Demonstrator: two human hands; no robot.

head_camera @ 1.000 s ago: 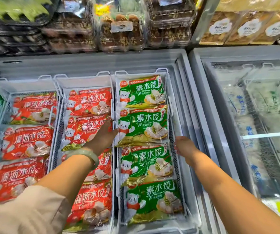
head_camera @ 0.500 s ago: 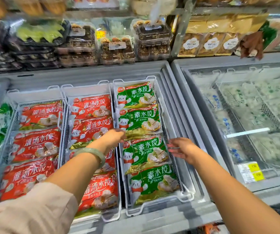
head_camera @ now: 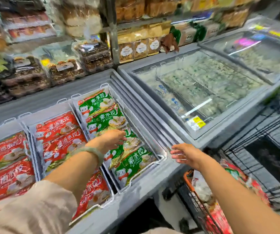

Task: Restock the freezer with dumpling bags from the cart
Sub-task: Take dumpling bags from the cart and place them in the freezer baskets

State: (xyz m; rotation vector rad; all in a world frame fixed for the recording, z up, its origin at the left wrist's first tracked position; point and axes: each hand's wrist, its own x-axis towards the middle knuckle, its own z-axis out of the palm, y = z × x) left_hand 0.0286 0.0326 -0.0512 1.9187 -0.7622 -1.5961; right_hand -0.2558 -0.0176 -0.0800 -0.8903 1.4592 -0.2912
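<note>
The open grey freezer [head_camera: 141, 186] holds white wire baskets. One basket has a row of green dumpling bags [head_camera: 100, 105]; the baskets to its left hold red dumpling bags [head_camera: 58, 127]. My left hand [head_camera: 110, 138], with a pale bangle on the wrist, hovers over the middle green bags with fingers relaxed and holds nothing. My right hand [head_camera: 185, 153] is open and empty over the freezer's right front rim. At the lower right stands the cart [head_camera: 189, 181] with an orange rim, holding more red dumpling bags [head_camera: 217, 217].
A second freezer [head_camera: 203, 92] with a closed glass lid stands to the right, a yellow price tag [head_camera: 197, 121] on it. Shelves of boxed pastries [head_camera: 65, 68] and bagged snacks [head_camera: 139, 48] run behind. A black wire rack [head_camera: 274, 125] is at the far right.
The view has swung right and down, bringing the cart into sight. Both hands have drawn back from the green bags; my right hand has moved from the basket edge out over the freezer rim.
</note>
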